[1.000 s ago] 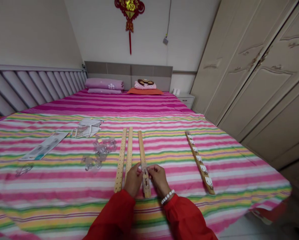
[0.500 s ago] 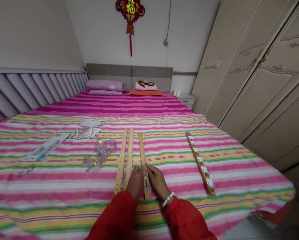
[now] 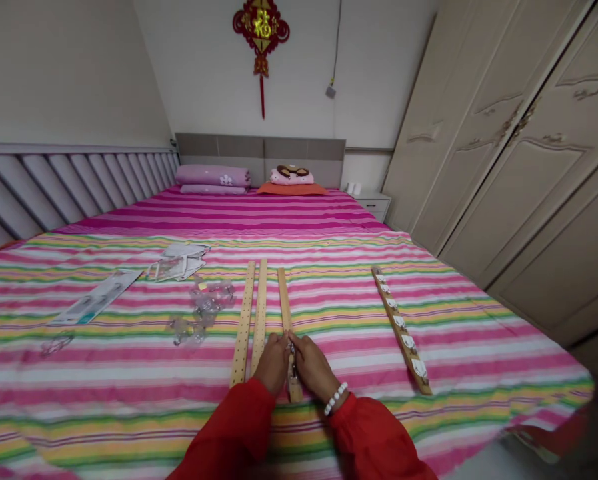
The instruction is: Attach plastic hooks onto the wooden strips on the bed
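On striped cloth (image 3: 129, 373), both hands (image 3: 273, 363) meet over a slim wooden strip (image 3: 285, 303).

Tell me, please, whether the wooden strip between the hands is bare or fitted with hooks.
Partly fitted: the wooden strip bears a metal hook toward its near end, but its far half is bare.

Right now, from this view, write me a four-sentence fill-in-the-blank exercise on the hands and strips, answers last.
1. The bead bracelet is worn on the ____ wrist.
2. Both sleeves are coloured ____.
3. The left hand and right hand meet at a wooden strip, and ____ perforated strips lie to its left.
4. The flat pieces along the far-right strip are coloured ____.

Missing words: right; red; two; white.
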The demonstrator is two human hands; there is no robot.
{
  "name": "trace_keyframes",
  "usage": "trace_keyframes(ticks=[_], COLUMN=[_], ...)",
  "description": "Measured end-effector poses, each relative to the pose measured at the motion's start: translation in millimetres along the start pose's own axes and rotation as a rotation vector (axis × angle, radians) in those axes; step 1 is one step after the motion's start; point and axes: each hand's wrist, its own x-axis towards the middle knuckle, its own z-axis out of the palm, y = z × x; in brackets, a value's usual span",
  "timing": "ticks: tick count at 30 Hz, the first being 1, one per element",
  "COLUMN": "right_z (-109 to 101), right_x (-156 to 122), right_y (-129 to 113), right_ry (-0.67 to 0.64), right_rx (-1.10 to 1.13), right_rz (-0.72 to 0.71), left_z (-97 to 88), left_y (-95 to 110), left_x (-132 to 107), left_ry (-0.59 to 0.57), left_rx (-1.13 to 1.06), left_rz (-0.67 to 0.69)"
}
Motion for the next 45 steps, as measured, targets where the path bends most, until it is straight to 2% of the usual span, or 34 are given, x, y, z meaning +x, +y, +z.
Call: trace_keyframes(ticks=[4, 7, 12, 15, 21, 27, 33, 39, 42, 45], right_z=[4.5, 7.9, 17.2, 20.2, 17.4, 17.5, 13.8, 13.9, 14.9, 14.2], right_x=[-1.8, -3.5, -14.0, -19.6, -23.2, -28.1, -32.5, -36.1, -37.6, -39.2], right_y=[7.3, 14.9, 22.5, 19.8, 9.5, 7.6, 8.5, 11.0, 12.4, 14.1], right_ry=[0.068, 0.154, 0.274, 0.327, 0.281, 0.239, 0.218, 0.235, 0.255, 0.25], right_rx=[0.103, 0.28, 0.538, 0.562, 0.636, 0.758, 0.831, 0.857, 0.888, 0.939], right_rz=[-0.02, -0.013, 0.173, 0.183, 0.191, 0.263, 0.267, 0.292, 0.306, 0.331], left_z=[-1.7, -3.1, -5.2, -7.5, -10.3, -6.7, -10.9, -7.0, -14.1, -38.2], left_y=[-2.9, -3.3, -2.2, -1.4, -4.4, -9.5, -9.0, -4.0, -1.7, -10.0], left_x=[3.6, 6.6, 8.7, 9.8, 11.0, 13.3, 14.9, 10.5, 4.4, -7.1], left_ry=[0.008, 0.02, -0.011, -0.021, -0.043, -0.005, -0.1, -0.09, -0.027, 0.201], left_rx=[-0.011, -0.043, -0.051, -0.034, -0.046, -0.166, -0.234, -0.243, -0.274, -0.275], left_rz=[-0.021, -0.05, -0.072, -0.077, -0.016, -0.141, -0.088, -0.112, -0.127, -0.077])
